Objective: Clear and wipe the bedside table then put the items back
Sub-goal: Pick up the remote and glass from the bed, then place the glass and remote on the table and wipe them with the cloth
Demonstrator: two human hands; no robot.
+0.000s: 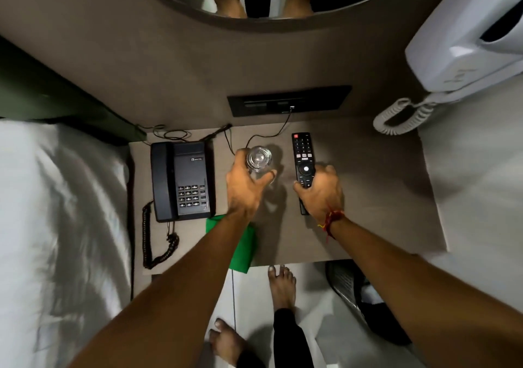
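Observation:
The grey-brown bedside table (382, 198) fills the middle of the view. A clear drinking glass (259, 158) stands upright near its back centre, and my left hand (244, 188) is wrapped around it. To the right lies a black TV remote (302, 155), lengthwise; my right hand (321, 190) grips its near half and hides that end. A black desk phone (181, 179) sits at the table's left, its coiled cord (155, 243) trailing toward the front edge. A green cloth (240, 250) lies at the front edge, partly under my left forearm.
A white bed (56, 226) borders the table on the left. A dark socket panel (288, 100) with a plugged cable is on the wall behind. A white wall phone (464, 47) hangs at upper right. My bare feet (281, 285) and a dark bin (351, 285) are on the floor below.

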